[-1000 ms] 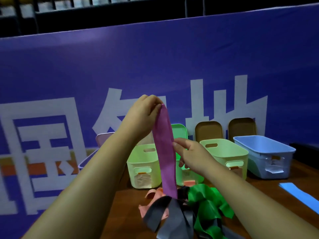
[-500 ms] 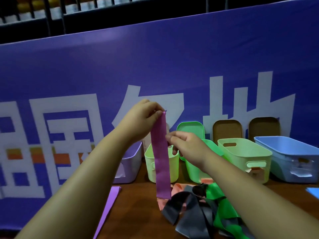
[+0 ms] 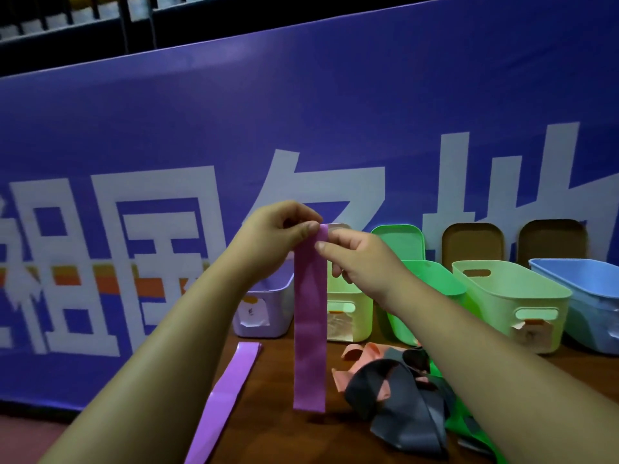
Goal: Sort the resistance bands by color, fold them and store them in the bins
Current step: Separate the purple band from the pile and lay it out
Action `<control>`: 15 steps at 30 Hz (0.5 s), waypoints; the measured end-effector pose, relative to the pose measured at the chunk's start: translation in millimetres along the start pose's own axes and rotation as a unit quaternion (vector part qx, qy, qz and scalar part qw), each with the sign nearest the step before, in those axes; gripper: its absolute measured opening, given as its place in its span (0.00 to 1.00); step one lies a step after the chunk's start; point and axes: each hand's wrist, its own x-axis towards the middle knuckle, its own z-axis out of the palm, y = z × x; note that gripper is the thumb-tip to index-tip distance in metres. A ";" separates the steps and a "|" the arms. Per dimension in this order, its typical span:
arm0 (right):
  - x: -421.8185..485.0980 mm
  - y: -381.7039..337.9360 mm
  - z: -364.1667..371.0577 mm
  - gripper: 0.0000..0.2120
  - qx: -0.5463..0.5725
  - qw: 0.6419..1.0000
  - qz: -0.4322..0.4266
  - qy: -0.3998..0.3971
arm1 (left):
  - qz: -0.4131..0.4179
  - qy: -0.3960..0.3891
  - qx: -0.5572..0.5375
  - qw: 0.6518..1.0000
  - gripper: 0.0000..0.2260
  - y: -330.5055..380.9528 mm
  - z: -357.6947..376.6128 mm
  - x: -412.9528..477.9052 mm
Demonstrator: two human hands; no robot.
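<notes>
A magenta resistance band (image 3: 310, 326) hangs straight down in front of me, its lower end just above the wooden table (image 3: 288, 433). My left hand (image 3: 278, 236) pinches its top end, and my right hand (image 3: 358, 256) pinches the same top end from the right. A lilac band (image 3: 227, 393) lies flat on the table to the left. A tangled pile of grey (image 3: 398, 410), pink (image 3: 365, 354) and green (image 3: 465, 420) bands lies at the right. Behind stand a lilac bin (image 3: 268, 309), a pale green bin (image 3: 348, 313), a bright green bin (image 3: 418, 296), a second pale green bin (image 3: 512, 306) and a blue bin (image 3: 582, 296).
A purple banner (image 3: 301, 128) with white characters closes off the far side of the table. A green lid (image 3: 398, 239) and two brown lids (image 3: 472, 242) lean against it behind the bins.
My right hand has risen from the band's middle to its top end beside my left hand. The view has swung left, showing the lilac band and lilac bin.
</notes>
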 end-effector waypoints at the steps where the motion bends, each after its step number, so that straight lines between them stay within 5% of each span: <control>1: 1.7 1.2 5.5 0.11 0.009 1.000 0.003 0.004 | -0.011 0.011 -0.014 1.000 0.06 -4.0 -1.5 -2.9; 6: 5.9 7.9 31.1 0.06 0.051 0.999 0.008 0.009 | -0.098 0.034 -0.137 0.985 0.10 -35.3 -2.1 -31.5; 10: 9.2 11.9 50.9 0.07 0.050 0.998 0.017 0.017 | -0.181 -0.069 -0.194 0.962 0.18 -75.7 6.4 -75.5; 15: 17.1 18.7 72.8 0.09 0.058 0.997 0.028 0.029 | -0.227 -0.129 -0.162 0.952 0.14 -100.0 13.1 -119.8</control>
